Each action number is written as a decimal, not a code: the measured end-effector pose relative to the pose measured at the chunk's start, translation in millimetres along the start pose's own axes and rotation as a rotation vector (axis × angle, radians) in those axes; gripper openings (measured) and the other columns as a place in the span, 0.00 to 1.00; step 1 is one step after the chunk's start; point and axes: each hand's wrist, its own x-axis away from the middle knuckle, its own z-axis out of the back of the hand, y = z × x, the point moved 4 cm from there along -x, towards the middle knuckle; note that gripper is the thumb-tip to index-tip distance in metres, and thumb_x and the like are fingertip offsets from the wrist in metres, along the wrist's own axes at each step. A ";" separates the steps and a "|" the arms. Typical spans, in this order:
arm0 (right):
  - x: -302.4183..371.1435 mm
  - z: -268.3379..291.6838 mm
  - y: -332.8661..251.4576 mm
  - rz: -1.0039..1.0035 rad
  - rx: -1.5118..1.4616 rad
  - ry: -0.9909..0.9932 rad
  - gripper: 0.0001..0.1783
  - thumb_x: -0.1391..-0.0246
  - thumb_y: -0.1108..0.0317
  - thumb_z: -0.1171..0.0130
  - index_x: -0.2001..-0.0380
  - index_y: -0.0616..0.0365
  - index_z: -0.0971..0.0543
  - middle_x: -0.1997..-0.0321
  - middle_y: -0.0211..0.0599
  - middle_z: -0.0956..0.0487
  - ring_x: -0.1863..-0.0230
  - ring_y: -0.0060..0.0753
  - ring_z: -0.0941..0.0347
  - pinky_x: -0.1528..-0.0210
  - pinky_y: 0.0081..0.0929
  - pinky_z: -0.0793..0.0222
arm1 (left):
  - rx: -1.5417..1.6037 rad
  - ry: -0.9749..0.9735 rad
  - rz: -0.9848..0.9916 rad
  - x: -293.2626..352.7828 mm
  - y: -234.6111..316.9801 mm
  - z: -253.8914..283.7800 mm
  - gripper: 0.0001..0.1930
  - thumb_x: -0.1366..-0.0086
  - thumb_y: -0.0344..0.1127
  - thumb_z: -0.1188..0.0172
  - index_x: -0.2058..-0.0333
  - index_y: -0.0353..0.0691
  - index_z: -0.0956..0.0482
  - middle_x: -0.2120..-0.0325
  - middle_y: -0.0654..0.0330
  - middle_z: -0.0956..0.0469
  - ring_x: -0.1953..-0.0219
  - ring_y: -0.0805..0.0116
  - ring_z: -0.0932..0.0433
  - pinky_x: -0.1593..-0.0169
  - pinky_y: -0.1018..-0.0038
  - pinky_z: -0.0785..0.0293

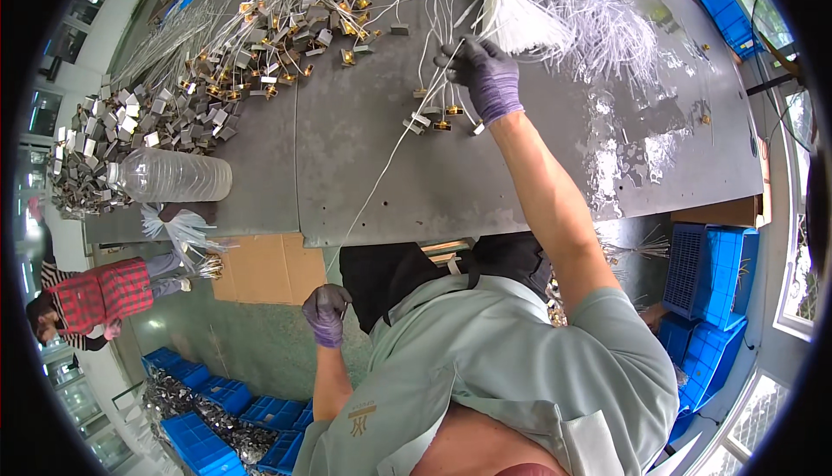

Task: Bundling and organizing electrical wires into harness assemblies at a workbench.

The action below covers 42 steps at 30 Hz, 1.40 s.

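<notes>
1 long thin white strand (381, 179) slants over the flat grey metal table (485, 185)

The purple-and-grey-gloved right hand (482, 70) appears to pinch narrowly on the strand's upper stretch, near small silver-and-gold metal pieces (443, 126). The similarly gloved left hand (326, 313) curls below the table edge; whether it holds anything, I cannot tell. Best, I judge: gentle tension, strand kept clear of those pieces

Right grip (487, 74) over surface (433, 185); strand bundle (507, 16) just beyond it, loose strands (607, 29) to its right. Wired cluster (443, 125) nearer, slightly left of right grip. Single strand (382, 179) runs from right grip near-left past surface edge. Wired heap (204, 103) left of right grip, bottle (178, 176) at heap's near side. Left grip (327, 313) off near edge, cardboard (260, 270) to its left.
</notes>
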 end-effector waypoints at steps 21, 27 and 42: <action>25.4 -0.7 -30.2 0.089 0.056 -0.054 0.16 0.39 0.64 0.49 0.57 0.68 0.30 0.66 0.48 0.20 0.69 0.40 0.20 0.71 0.28 0.24 | -0.047 0.043 0.040 -2.0 -5.8 7.2 0.24 0.31 0.45 0.54 0.85 0.41 0.40 0.93 0.61 0.42 0.89 0.66 0.36 0.81 0.70 0.35; 60.5 -36.1 -11.5 -0.180 0.490 -0.400 0.18 0.44 0.61 0.42 0.60 0.69 0.24 0.66 0.41 0.19 0.71 0.28 0.22 0.69 0.20 0.26 | 0.055 -0.050 0.125 -21.5 0.9 -33.3 0.26 0.31 0.48 0.55 0.86 0.40 0.40 0.94 0.61 0.43 0.90 0.67 0.38 0.83 0.70 0.39; 87.7 -68.2 31.6 -0.299 0.597 -0.493 0.12 0.45 0.64 0.42 0.74 0.64 0.21 0.80 0.32 0.22 0.80 0.17 0.28 0.74 0.17 0.32 | -0.522 -0.348 0.161 -125.8 27.1 -102.1 0.27 0.33 0.55 0.56 0.76 0.34 0.27 0.85 0.57 0.29 0.80 0.63 0.28 0.72 0.69 0.32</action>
